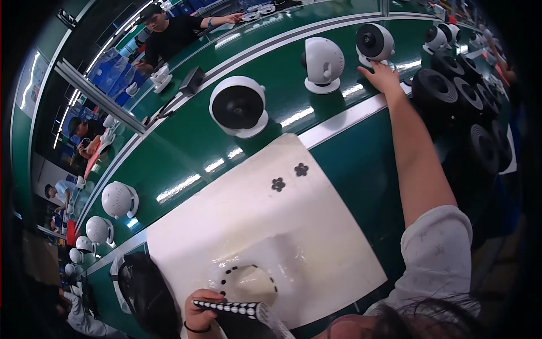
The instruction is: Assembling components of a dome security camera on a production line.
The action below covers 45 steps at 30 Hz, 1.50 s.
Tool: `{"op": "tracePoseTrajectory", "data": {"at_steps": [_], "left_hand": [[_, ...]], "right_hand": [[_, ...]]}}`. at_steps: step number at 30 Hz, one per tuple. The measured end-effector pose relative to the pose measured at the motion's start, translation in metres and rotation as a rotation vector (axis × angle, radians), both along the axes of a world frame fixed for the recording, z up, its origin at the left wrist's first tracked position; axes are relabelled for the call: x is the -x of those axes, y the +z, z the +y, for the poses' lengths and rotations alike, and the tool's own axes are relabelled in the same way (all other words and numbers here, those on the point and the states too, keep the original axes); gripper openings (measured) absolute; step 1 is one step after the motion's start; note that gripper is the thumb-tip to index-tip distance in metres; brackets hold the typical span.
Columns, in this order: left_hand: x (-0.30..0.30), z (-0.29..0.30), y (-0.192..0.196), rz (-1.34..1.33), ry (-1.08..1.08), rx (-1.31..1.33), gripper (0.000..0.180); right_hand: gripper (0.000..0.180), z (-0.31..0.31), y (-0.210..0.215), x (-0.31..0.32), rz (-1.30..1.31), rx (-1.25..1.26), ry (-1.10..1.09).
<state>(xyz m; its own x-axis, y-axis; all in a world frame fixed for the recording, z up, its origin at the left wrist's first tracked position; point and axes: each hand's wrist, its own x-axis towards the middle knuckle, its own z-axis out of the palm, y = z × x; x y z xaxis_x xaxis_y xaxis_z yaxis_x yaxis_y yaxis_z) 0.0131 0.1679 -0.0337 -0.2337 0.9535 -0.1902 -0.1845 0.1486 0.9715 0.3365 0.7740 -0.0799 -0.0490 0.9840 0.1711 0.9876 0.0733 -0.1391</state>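
My left hand (202, 309), low in the picture, is closed on a black sheet with rows of white dots (231, 308). Beyond it on a white mat (197, 243) lies a ring of small black dots (223, 281) around a pale round area with a glossy, clear film-like surface. Two black flower-shaped pieces (278, 184) rest farther up the mat. My right arm is stretched far forward to the right. Its hand (383, 78) has fingers spread at the base of a white round device with a black front (375, 42); whether they grip it I cannot tell.
More white round devices (238, 106) stand along the green conveyor belt (180, 164), behind a metal rail (361, 116). Black round parts (435, 86) are stacked at the right. A black bag-like bundle (148, 294) lies left of the mat. Co-workers (175, 34) sit across the belt.
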Motion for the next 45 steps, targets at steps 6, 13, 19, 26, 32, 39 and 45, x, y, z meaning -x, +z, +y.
{"op": "tracePoseTrajectory", "data": {"at_steps": [6,13,19,26,32,39,45], "left_hand": [[-0.019,0.011,-0.014,0.122,0.194,0.046,0.046],[-0.059,0.003,0.001,0.127,0.247,-0.081,0.043],[-0.079,-0.025,0.019,0.068,0.269,-0.182,0.034],[-0.077,-0.078,0.038,0.076,0.234,-0.182,0.021],[-0.069,-0.120,0.051,0.078,0.270,-0.263,0.020],[-0.062,-0.173,0.062,0.022,0.098,-0.400,0.020],[-0.047,-0.192,0.070,0.349,-0.216,-0.610,0.021]], "right_hand": [[0.073,0.033,0.002,-0.037,-0.059,-0.062,-0.073],[0.014,-0.011,0.007,-0.063,-0.033,-0.711,0.096],[0.011,-0.106,0.027,-0.076,-0.068,-0.773,0.244],[0.009,-0.227,0.043,-0.068,-0.163,-0.750,0.295],[0.011,-0.375,0.098,-0.021,0.112,-0.679,0.535],[0.032,-0.532,0.169,0.060,1.214,0.098,0.897],[0.032,-0.601,0.190,0.115,1.251,0.847,1.021]]}}
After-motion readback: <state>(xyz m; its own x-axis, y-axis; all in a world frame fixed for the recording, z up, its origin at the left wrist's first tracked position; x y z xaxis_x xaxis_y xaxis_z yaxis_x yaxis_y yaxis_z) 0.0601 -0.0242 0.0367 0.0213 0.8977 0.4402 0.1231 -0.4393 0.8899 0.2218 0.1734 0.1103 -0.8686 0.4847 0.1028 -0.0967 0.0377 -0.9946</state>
